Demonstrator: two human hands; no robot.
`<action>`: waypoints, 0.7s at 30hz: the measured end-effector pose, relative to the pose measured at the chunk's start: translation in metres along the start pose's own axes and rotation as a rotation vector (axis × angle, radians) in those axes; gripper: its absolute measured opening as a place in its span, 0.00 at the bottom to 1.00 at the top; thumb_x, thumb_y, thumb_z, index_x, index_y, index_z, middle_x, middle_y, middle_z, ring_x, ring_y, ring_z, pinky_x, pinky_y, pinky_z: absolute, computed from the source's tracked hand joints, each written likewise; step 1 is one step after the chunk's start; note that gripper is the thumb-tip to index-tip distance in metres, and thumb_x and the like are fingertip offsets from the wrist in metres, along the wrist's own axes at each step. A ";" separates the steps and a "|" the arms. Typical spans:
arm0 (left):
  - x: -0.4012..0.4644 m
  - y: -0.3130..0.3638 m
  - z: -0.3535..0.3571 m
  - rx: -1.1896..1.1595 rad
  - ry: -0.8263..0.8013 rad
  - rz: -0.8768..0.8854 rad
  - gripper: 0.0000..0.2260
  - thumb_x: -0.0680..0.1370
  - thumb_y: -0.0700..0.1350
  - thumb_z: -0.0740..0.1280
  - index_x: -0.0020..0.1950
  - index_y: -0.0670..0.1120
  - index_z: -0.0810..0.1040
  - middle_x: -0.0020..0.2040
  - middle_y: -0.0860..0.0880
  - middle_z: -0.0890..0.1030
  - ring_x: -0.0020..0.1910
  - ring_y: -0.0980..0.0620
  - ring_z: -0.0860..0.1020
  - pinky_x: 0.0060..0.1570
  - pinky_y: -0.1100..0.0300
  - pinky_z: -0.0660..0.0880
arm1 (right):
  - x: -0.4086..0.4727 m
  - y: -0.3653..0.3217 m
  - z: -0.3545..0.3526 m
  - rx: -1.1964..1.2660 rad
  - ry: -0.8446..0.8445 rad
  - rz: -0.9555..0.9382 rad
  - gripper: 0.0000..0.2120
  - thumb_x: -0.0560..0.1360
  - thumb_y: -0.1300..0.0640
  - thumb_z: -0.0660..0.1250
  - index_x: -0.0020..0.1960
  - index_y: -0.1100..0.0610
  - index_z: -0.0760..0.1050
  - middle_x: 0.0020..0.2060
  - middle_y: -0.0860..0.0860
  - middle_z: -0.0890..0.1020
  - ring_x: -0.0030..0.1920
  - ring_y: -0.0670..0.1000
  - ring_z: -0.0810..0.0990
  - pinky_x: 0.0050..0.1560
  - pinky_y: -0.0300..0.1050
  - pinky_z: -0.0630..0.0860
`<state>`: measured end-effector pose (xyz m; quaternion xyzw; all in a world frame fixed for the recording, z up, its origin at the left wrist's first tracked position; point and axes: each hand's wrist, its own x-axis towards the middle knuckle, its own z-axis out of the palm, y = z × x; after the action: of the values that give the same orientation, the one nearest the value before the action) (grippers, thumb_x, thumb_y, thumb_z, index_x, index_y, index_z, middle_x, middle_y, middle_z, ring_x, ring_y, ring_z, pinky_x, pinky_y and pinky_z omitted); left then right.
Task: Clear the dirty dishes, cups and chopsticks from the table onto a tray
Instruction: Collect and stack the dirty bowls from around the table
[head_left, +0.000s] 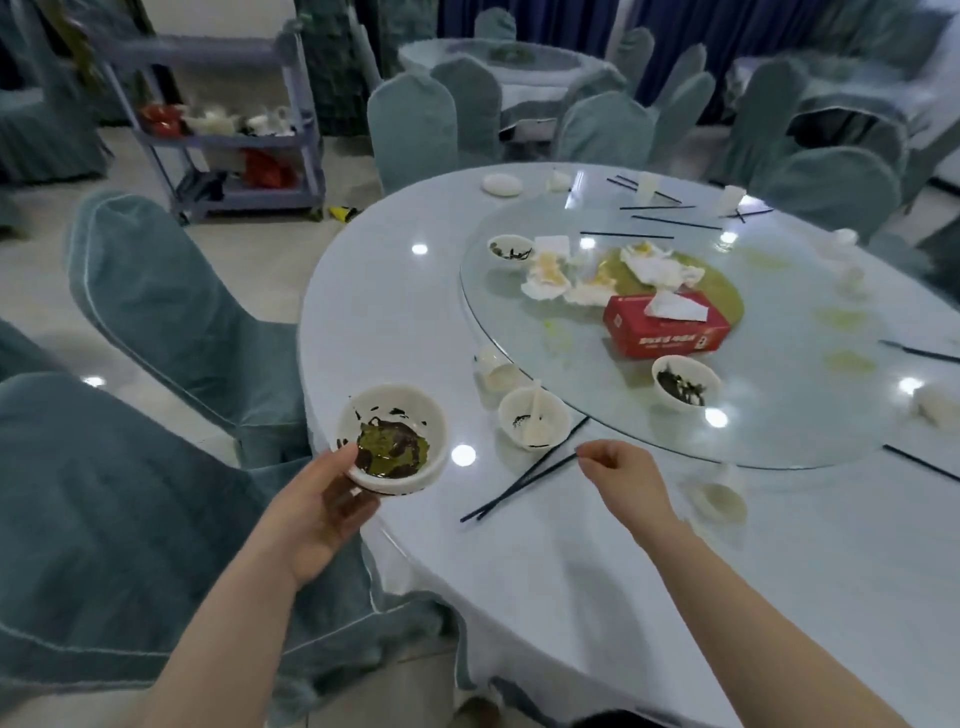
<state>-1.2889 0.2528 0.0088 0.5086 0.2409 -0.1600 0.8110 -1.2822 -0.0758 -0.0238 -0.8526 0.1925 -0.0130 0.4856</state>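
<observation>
Two hands are at work: the left hand (317, 506) grips a dirty bowl (393, 439) at the table (597, 571) edge, while the right hand (621, 475), fingers loosely curled and empty, hovers at the chopsticks (524, 480). Pinch both sticks together, keeping the bowl level.

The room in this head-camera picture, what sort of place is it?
Most likely a restaurant banquet hall after a meal. A big round table carries a glass turntable with dirty bowls, covered chairs ring more tables behind, and a service cart stands by. The left hand holds a dirty bowl.
</observation>
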 end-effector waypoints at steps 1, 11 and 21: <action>0.011 0.003 0.005 0.001 0.004 -0.004 0.22 0.65 0.50 0.74 0.57 0.45 0.79 0.48 0.46 0.85 0.50 0.47 0.81 0.42 0.56 0.79 | 0.016 0.000 0.004 -0.095 -0.007 -0.039 0.09 0.75 0.59 0.65 0.50 0.49 0.82 0.43 0.44 0.83 0.41 0.43 0.78 0.38 0.32 0.69; 0.087 0.019 0.035 0.006 0.068 -0.015 0.19 0.68 0.50 0.72 0.57 0.47 0.80 0.56 0.45 0.83 0.55 0.46 0.79 0.50 0.54 0.77 | 0.149 0.008 0.053 -0.998 -0.393 -0.569 0.24 0.73 0.66 0.61 0.66 0.50 0.73 0.63 0.46 0.74 0.62 0.53 0.69 0.48 0.43 0.69; 0.123 0.040 0.045 0.020 0.009 -0.084 0.08 0.67 0.48 0.74 0.44 0.48 0.86 0.49 0.46 0.85 0.49 0.48 0.82 0.42 0.57 0.82 | 0.167 -0.006 0.067 -1.063 -0.290 -0.531 0.13 0.79 0.55 0.59 0.58 0.51 0.79 0.51 0.48 0.78 0.55 0.52 0.71 0.46 0.42 0.69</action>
<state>-1.1561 0.2279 -0.0129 0.5068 0.2640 -0.1941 0.7973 -1.1120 -0.0748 -0.0815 -0.9902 -0.1146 0.0803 -0.0048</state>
